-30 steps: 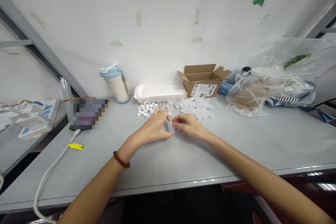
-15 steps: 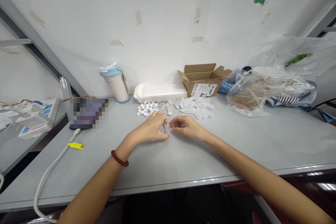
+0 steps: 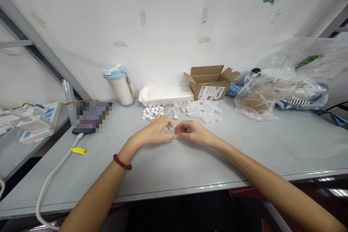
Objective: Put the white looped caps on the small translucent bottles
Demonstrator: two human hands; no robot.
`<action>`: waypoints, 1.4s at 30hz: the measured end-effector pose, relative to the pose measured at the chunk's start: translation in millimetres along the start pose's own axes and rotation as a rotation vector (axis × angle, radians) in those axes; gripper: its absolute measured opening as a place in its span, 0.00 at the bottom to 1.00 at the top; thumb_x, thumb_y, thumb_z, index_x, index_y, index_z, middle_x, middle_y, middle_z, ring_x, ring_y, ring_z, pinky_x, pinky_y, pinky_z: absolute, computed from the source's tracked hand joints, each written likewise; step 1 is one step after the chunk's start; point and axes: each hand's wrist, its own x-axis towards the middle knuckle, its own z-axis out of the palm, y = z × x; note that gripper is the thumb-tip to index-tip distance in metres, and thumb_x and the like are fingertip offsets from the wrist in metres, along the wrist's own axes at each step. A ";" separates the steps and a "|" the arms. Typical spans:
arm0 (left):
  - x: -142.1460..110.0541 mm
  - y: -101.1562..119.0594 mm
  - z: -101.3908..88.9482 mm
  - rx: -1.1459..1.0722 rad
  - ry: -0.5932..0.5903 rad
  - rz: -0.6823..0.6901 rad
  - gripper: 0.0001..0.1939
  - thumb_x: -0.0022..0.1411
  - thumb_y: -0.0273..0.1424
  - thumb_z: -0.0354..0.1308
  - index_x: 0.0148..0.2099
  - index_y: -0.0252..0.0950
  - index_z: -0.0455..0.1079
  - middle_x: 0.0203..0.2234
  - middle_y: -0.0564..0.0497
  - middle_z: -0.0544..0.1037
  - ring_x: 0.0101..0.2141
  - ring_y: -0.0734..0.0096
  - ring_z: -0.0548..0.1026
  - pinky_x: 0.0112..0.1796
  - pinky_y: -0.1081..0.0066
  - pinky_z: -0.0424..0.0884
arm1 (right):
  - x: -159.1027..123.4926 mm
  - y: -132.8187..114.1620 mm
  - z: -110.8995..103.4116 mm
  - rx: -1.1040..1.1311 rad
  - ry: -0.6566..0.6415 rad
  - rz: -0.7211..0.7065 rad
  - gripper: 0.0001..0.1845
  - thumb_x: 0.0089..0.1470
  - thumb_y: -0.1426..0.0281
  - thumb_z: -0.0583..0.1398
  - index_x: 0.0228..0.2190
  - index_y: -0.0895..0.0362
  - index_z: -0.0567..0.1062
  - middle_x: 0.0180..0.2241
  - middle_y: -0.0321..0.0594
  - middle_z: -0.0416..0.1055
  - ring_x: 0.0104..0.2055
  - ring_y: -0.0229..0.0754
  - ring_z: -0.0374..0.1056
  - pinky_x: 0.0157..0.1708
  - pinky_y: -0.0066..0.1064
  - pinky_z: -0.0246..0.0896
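Observation:
My left hand (image 3: pixel 159 130) curves around a small translucent plastic bottle (image 3: pixel 170 130), its thumb and fingers closed about it just above the table. The fingers partly cover the bottle. At its right side my right hand (image 3: pixel 193 132) has thumb and fingertips drawn together in a pinch, touching the bottle's edge; what lies between these fingertips is too small to make out. Beyond the hands lie small white caps (image 3: pixel 150 111), a tangle of thin whitish loops (image 3: pixel 172 109) and a pile of similar translucent bottles (image 3: pixel 203 110).
Behind the piles are stacked white trays (image 3: pixel 165 94) and an open cardboard box (image 3: pixel 210 83). A blue-lidded tumbler (image 3: pixel 119 87) and a blurred-out device (image 3: pixel 91 117) with a white cable (image 3: pixel 51 177) stand left. A clear plastic bag (image 3: pixel 261 101) lies right.
The bottle has shifted slightly left and deeper into my left hand, its tilt changed. My right hand has followed a little leftward, fingertips still by the bottle. The piles look unchanged.

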 end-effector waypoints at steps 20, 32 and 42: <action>45.0 -39.6 23.2 0.220 0.385 0.086 0.20 0.56 0.17 0.43 0.42 0.33 0.73 0.41 0.47 0.75 0.46 0.60 0.63 0.49 0.60 0.65 | 15.5 10.8 -32.0 -0.950 0.336 0.042 0.16 0.54 0.80 0.53 0.43 0.58 0.71 0.45 0.48 0.68 0.49 0.49 0.62 0.32 0.31 0.57; 48.5 -43.9 24.4 0.351 0.303 -0.013 0.19 0.56 0.18 0.44 0.41 0.34 0.75 0.44 0.45 0.75 0.47 0.54 0.63 0.46 0.55 0.64 | 13.1 6.4 -37.3 -1.112 0.234 0.174 0.16 0.55 0.79 0.53 0.44 0.60 0.71 0.46 0.48 0.68 0.50 0.50 0.60 0.32 0.32 0.59; 42.2 -44.3 14.8 0.246 0.508 -0.059 0.22 0.56 0.18 0.44 0.49 0.29 0.71 0.45 0.45 0.76 0.48 0.59 0.66 0.51 0.60 0.65 | 11.6 8.7 -37.4 -1.138 0.204 0.184 0.15 0.54 0.79 0.54 0.44 0.60 0.72 0.44 0.47 0.71 0.48 0.50 0.61 0.30 0.30 0.57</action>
